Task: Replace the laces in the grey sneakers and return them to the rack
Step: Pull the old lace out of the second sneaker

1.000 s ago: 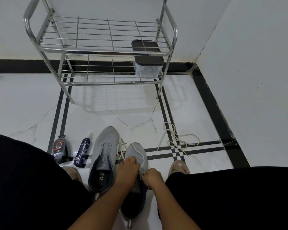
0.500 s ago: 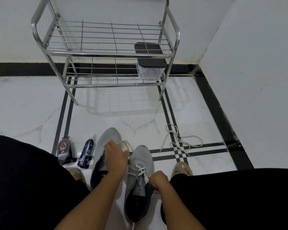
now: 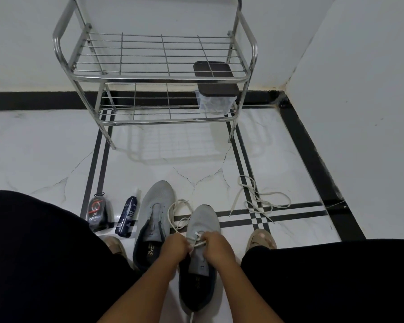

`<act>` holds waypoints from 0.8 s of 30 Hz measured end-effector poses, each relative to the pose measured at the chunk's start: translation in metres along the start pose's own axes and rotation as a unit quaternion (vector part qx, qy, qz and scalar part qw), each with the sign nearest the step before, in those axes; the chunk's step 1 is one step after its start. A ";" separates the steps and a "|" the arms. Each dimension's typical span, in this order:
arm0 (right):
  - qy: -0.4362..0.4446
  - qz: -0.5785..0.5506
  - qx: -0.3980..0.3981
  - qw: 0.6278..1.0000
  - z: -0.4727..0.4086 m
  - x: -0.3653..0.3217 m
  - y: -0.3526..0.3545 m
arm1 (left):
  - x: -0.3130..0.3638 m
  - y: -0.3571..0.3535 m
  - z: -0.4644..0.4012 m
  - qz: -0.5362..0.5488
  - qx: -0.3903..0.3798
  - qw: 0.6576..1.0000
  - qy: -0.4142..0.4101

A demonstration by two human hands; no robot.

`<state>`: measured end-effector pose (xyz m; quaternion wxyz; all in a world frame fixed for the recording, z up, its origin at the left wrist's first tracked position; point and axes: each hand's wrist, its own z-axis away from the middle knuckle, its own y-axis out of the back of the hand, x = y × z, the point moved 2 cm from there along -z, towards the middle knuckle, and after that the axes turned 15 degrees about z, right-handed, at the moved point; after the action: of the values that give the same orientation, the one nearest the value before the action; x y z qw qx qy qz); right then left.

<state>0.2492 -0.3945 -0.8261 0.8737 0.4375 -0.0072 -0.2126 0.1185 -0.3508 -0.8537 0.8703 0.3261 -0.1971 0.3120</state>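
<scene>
Two grey sneakers stand on the floor between my knees. The right sneaker [image 3: 202,222] has a white lace [image 3: 176,214] partly threaded, with a loose loop lying toward the left sneaker [image 3: 155,206], which shows no lace. My left hand [image 3: 176,249] and my right hand [image 3: 217,249] meet over the right sneaker's eyelets, each pinching the lace. A second loose lace [image 3: 258,198] lies on the floor to the right. The steel rack [image 3: 159,76] stands against the far wall.
A clear box with a dark lid [image 3: 215,89] sits on the rack's lower shelf at the right. A shoe polish tin [image 3: 97,214] and a dark spray bottle [image 3: 127,215] lie left of the sneakers. A white wall closes the right side. My sandalled toes [image 3: 261,240] show beside the shoes.
My left hand came back from the left sneaker to the right sneaker's eyelets. My right hand moved up to meet it. The view shifted slightly downward.
</scene>
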 end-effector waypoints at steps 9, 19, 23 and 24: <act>-0.224 -0.469 0.005 0.855 -0.013 0.018 0.004 | -0.009 0.005 0.000 0.023 0.020 0.999 0.023; -0.076 0.061 -0.078 0.992 -0.013 -0.009 -0.011 | -0.007 -0.004 -0.007 0.014 -0.003 1.000 0.004; -0.224 -0.562 0.046 0.795 -0.011 0.012 0.022 | -0.005 0.001 -0.004 0.015 0.000 1.000 0.009; -0.260 -0.709 0.099 0.648 -0.010 0.021 0.035 | -0.005 0.002 -0.004 0.012 0.000 1.000 0.006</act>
<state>0.2833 -0.3764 -0.8094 0.3698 0.3201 0.0574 -0.8703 0.1139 -0.3487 -0.8585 0.8679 0.3213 -0.1957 0.3244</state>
